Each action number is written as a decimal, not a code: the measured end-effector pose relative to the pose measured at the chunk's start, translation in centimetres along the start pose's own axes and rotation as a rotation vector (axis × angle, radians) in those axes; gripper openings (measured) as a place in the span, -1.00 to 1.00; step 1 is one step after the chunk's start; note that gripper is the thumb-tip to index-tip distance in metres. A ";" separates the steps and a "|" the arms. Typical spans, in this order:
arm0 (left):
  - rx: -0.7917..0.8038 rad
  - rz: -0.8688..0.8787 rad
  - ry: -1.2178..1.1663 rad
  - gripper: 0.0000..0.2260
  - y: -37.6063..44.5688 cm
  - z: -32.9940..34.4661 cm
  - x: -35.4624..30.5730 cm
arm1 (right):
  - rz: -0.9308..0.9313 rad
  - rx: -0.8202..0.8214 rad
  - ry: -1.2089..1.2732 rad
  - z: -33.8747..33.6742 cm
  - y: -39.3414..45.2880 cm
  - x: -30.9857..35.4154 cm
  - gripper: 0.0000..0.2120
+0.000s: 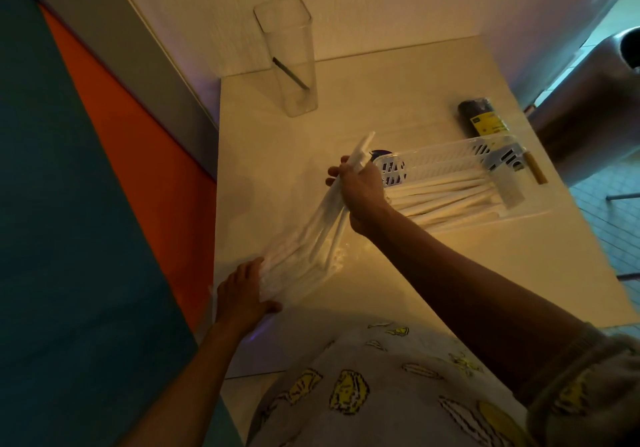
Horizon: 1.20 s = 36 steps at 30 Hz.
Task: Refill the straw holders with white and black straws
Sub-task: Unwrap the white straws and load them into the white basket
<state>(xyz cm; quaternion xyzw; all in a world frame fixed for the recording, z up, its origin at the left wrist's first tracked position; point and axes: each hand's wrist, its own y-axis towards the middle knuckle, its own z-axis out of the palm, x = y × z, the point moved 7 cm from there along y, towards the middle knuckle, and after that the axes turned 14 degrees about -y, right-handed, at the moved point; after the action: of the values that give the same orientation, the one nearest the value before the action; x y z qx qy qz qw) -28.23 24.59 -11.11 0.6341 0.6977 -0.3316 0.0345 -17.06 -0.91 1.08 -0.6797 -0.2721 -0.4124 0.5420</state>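
Head view, right hand [360, 192] grip clamped round white straws [311, 242], left hand [242, 294] grip clasping their lower end

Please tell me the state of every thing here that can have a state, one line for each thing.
Clear holder: upright, open on top, nearly empty, one black straw leaning inside.
White basket: on the table, holds loose white straws.
Bag of white straws: lifted, held at both ends, straws sticking out at the far end.
Pack of black straws: lying behind the basket, looks unopened.
Left hand: grips the bag's near end.
Right hand: grips the far end.
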 end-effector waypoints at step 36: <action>0.023 0.008 -0.037 0.02 2.1 -0.4 0.2 | -0.388 0.261 -1.415 -11.9 4.7 3.7 -0.71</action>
<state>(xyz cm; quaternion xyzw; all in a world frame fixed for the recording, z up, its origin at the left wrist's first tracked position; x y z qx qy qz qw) -26.24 24.95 -11.75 0.6310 0.6907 -0.3509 0.0414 -14.46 -13.86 2.74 -0.6527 -0.7180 0.0710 0.2312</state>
